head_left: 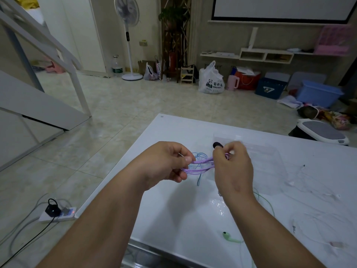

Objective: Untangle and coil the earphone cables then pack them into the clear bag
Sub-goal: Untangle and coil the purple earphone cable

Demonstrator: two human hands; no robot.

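Nearest the front edge of the worktop (183, 209), a green earphone (226, 235) lies loose. Its cable runs up and back towards the right forearm. Loose white cables (291, 183) lie well apart to the right, uncoiled.

Above the middle of the worktop, both hands hold the purple cable (197, 169). The left hand (164, 163) pinches one end of the gathered loops between thumb and curled fingers. The right hand (233, 171) grips the other end, fingers closed round the strands. A dark tip (218, 145) shows at the top of the right hand; whether it is an earbud or a finger cover cannot be determined.

The long axis of the purple bundle runs left to right between the two hands, roughly parallel to the front edge. The loops are drawn out long, so the coil appears not yet finished.

A blue cable (199, 179) lies on the worktop just behind and below the purple bundle, partly hidden by it.

The clear bag (266, 157) lies flat beyond the right hand and to its right. The right hand is the nearer of the two. Packing therefore probably calls for a short forward-right move of that hand, with the bundle turned end-on to the bag. The position of the bag's opening cannot be determined.
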